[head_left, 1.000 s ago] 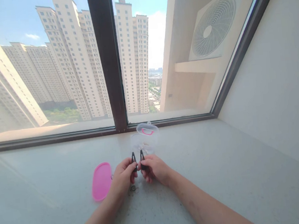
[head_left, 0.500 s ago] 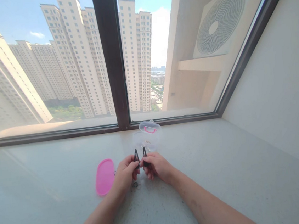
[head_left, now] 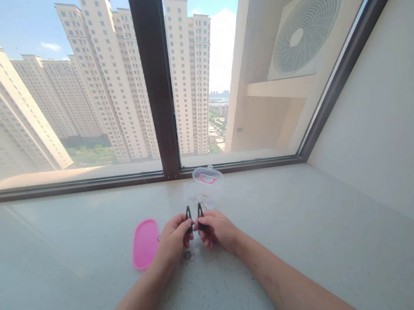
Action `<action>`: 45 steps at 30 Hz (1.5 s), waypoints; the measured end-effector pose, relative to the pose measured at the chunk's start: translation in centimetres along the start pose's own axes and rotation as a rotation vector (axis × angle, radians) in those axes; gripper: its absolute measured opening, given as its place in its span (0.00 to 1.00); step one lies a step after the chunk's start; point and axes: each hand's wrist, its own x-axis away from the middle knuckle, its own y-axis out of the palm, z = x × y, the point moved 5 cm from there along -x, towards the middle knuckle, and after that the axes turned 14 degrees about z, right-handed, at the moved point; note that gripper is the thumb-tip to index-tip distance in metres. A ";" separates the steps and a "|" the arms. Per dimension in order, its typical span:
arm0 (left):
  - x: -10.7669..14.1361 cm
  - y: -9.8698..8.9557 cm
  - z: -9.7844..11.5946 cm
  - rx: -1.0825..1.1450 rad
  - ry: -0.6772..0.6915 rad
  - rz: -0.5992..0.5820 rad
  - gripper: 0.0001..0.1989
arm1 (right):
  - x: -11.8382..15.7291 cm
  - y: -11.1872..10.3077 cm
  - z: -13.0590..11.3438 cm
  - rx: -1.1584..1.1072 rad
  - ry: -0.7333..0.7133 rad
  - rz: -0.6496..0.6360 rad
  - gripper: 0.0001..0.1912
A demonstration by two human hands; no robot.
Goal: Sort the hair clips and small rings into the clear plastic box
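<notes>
My left hand (head_left: 176, 231) is closed on a black snap hair clip (head_left: 188, 215), its narrow tip pointing away from me. A second black snap hair clip (head_left: 200, 213) stands beside it, pinched between the thumb and fingers of my right hand (head_left: 214, 228). The two clips are side by side with a small gap. Just beyond them is a clear plastic case (head_left: 203, 190) with small items inside and its lid (head_left: 207, 175) raised, a pink handle on it. Below my hands lie small rings (head_left: 188, 255), dark and pale, too small to make out fully.
A pink lid-like tray (head_left: 145, 245) lies left of my left hand, with a small dark ring partly hidden beside it. The pale speckled sill (head_left: 312, 242) meets a dark window frame (head_left: 172, 173) at the back and a white wall (head_left: 384, 121) at the right.
Both hands stay in place with their hair clips. The view has shifted very slightly; nothing has been let go or picked up.
</notes>
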 end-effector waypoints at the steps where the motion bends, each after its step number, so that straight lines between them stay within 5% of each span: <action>1: 0.0 0.0 0.0 0.002 -0.004 0.001 0.11 | 0.0 0.0 0.0 0.001 -0.001 -0.003 0.11; 45: 0.3 -0.1 0.3 0.016 -0.004 -0.011 0.09 | 0.5 0.5 -0.6 0.063 -0.090 -0.015 0.11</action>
